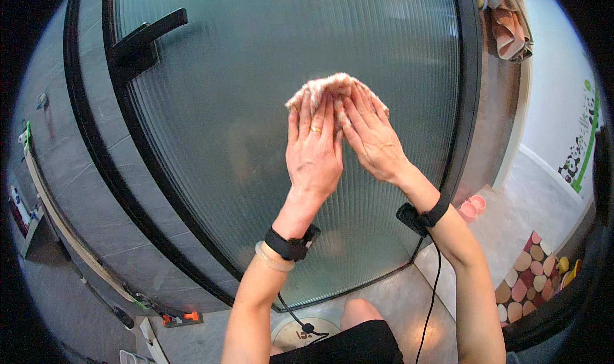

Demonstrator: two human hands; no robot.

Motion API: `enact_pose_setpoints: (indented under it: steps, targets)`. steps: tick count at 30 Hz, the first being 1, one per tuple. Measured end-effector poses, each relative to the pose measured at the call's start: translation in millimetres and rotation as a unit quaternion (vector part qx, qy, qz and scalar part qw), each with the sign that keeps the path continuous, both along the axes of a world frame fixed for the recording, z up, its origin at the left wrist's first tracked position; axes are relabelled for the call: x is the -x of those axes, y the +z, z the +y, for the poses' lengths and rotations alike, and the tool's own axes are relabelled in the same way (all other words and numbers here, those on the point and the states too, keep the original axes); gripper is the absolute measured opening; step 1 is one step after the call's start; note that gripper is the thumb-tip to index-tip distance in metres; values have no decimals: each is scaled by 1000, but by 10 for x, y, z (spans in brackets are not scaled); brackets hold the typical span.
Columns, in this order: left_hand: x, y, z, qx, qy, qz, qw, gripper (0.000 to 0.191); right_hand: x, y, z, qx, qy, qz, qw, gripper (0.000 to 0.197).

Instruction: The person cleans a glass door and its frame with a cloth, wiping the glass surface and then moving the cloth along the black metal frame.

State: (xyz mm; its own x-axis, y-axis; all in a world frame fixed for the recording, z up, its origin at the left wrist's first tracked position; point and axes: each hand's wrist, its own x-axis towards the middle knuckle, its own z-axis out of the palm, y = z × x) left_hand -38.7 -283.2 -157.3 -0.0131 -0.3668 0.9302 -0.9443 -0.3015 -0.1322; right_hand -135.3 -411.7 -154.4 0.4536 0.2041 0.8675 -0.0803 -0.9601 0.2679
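Before me stands a door panel of ribbed, frosted glass (249, 138) in a black frame. A fluffy pink-and-white cloth (333, 83) lies pressed against the glass under both my hands. My left hand (314, 148), with a gold ring on one finger, is spread flat, its fingertips on the cloth. Beside it my right hand (376, 143) also presses on the cloth with straight fingers, the two thumbs close together. The hands cover most of the cloth's lower part. A black door handle (151, 30) sits on the frame at the upper left, apart from both hands.
Black wrist straps with cables hang from both forearms. On the right are folded towels (511, 28), pink slippers (470, 208) and a pebble-patterned mat (527, 277). Below me is a round patterned mat (288, 328). A long-handled tool (72, 220) leans along the grey tiled wall at left.
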Motion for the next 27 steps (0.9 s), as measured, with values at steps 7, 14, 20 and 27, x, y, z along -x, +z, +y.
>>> enact_pose_setpoints:
  steps: [7,14,20,27]
  targets:
    - [-153,746,71,63,1,-70,996,58,-369,562,132,-67,70,-95,991,54]
    - [-130,458,67,16,-44,-79,996,49,-279,89,27,-81,56,-110,989,51]
    - [-66,-311,16,-69,-36,-54,996,48,-120,-807,-70,-107,-1,-51,993,54]
    - [-1,-1126,-117,-154,-15,-53,986,50,80,-1689,-164,-169,13,-9,986,53]
